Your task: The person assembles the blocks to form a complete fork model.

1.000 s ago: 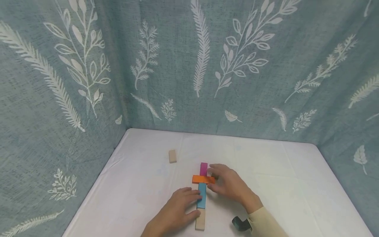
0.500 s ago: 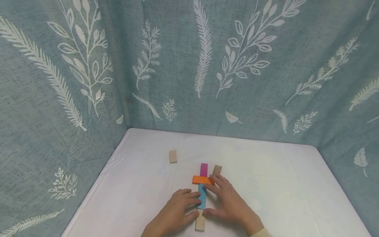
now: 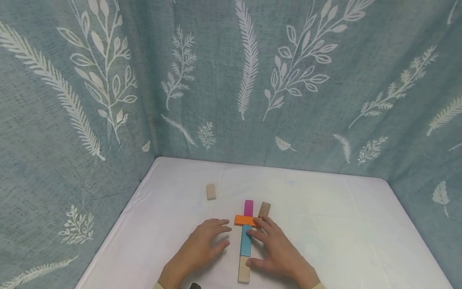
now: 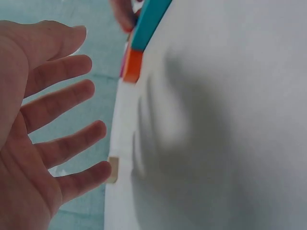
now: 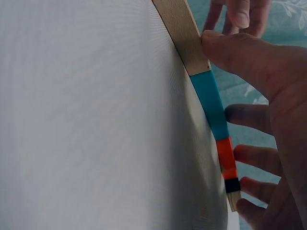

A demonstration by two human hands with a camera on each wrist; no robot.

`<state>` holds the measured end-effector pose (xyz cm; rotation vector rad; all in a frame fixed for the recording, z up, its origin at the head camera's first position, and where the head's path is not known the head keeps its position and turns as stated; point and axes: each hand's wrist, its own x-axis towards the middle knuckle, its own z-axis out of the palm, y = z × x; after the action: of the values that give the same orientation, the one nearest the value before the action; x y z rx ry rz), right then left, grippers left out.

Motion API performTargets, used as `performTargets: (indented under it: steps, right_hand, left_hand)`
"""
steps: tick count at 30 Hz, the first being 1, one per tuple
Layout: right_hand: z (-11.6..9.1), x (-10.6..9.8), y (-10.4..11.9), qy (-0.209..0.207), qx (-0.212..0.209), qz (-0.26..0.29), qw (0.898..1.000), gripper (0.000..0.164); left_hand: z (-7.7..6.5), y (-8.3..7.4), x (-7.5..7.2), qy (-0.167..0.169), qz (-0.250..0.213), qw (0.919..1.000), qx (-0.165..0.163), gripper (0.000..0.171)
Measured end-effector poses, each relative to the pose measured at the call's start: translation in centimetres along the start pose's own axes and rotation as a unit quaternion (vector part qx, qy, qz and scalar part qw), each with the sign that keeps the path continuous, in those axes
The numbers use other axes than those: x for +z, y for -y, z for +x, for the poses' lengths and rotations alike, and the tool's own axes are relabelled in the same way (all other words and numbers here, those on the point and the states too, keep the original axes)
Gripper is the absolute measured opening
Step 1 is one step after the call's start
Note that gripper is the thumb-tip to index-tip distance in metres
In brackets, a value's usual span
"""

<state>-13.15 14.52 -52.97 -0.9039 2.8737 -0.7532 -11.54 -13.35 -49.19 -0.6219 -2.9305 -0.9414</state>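
In the head view, a plain wooden block (image 3: 244, 273), a blue block (image 3: 246, 247) and an orange block (image 3: 242, 220) lie end to side in a line, the orange one crosswise. Beyond it a magenta block (image 3: 248, 208) continues the line. A brown wooden block (image 3: 265, 208) leans off at an angle by the orange block's right end. My right hand (image 3: 278, 255) spreads over the row, its thumb at the plain block and fingertips at the blue and orange ones. My left hand (image 3: 207, 245) is left of the row, fingers apart, holding nothing.
Another plain wooden block (image 3: 211, 192) lies farther back on the left of the white-covered table (image 3: 325, 208). A blue-green curtain (image 3: 216, 80) with white leaf patterns stands behind the table and along its sides. A small dark object (image 3: 195, 285) shows by the left wrist.
My right hand has drawn back from the brown block, uncovering it, and come down along the row. My left hand has left the blue and plain blocks and moved left.
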Motion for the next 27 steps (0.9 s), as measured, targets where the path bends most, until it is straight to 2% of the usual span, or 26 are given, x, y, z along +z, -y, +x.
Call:
performTargets:
  steps: [6, 9, 13, 16, 18, 20, 22, 27]
  right_hand:
    - [0.1, -0.1, 0.2, 0.003, 0.000, 0.005, 1.000, 0.070]
    - [0.1, 0.0, 0.1, 0.004, 0.000, 0.006, 1.000, 0.069]
    - [0.1, 0.0, 0.1, 0.006, 0.002, 0.006, 1.000, 0.068]
    - [0.1, 0.0, 0.1, 0.011, 0.004, 0.007, 1.000, 0.069]
    - [0.1, 0.0, 0.1, 0.014, 0.006, 0.010, 1.000, 0.069]
    - [0.0, 0.0, 0.0, 0.016, 0.007, 0.014, 1.000, 0.070]
    - [0.0, 0.0, -0.1, 0.015, 0.006, 0.016, 1.000, 0.070]
    - [0.0, 0.0, -0.1, 0.013, 0.003, 0.017, 1.000, 0.070]
  left_hand:
    - [0.8, 1.1, -1.7, -0.033, -0.002, 0.9987, -0.038, 0.034]
    - [1.2, 2.0, -3.0, -0.056, -0.005, 0.9977, -0.036, 0.035]
    - [2.1, 3.3, -5.0, -0.111, -0.007, 0.9938, 0.001, 0.038]
    - [2.9, 4.4, -6.2, -0.160, -0.010, 0.9862, 0.041, 0.044]
    - [3.5, 5.0, -6.9, -0.181, -0.015, 0.9815, 0.060, 0.048]
    - [4.1, 5.7, -7.4, -0.189, -0.023, 0.9793, 0.070, 0.053]
    - [4.6, 6.3, -7.9, -0.181, -0.036, 0.9806, 0.067, 0.057]
    - [6.2, 7.4, -8.3, -0.143, -0.076, 0.9862, 0.032, 0.063]
